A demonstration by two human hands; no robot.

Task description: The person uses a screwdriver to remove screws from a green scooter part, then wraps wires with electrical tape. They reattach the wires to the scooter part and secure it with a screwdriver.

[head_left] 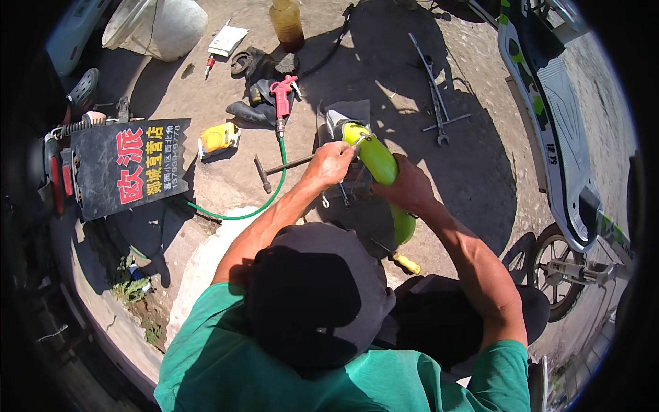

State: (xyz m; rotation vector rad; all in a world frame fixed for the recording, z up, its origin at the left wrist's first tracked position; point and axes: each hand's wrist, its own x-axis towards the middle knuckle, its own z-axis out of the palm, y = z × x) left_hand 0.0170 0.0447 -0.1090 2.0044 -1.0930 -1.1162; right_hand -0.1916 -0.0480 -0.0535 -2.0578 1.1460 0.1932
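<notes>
A lime-green, curved mudguard [378,159] lies slantwise between my hands, its grey-tipped end pointing away from me. My right hand [408,187] grips its side near the middle. My left hand [331,163] is closed in a pinch at the far end, on a short, thin metal piece [360,139] that touches the mudguard's top; its kind is too small to make out. Below my right hand, a yellow-handled tool [406,263] rests on the ground. A dark T-shaped tool [263,174] lies beside my left forearm, its shaft running toward the wrist.
A red air gun [281,96] with a green hose [282,165] lies ahead, near a bottle of brown liquid [287,27]. Wrenches [436,103] lie at right. A yellow packet [218,139] and a black mud flap [130,168] are left. A scooter [559,130] stands right.
</notes>
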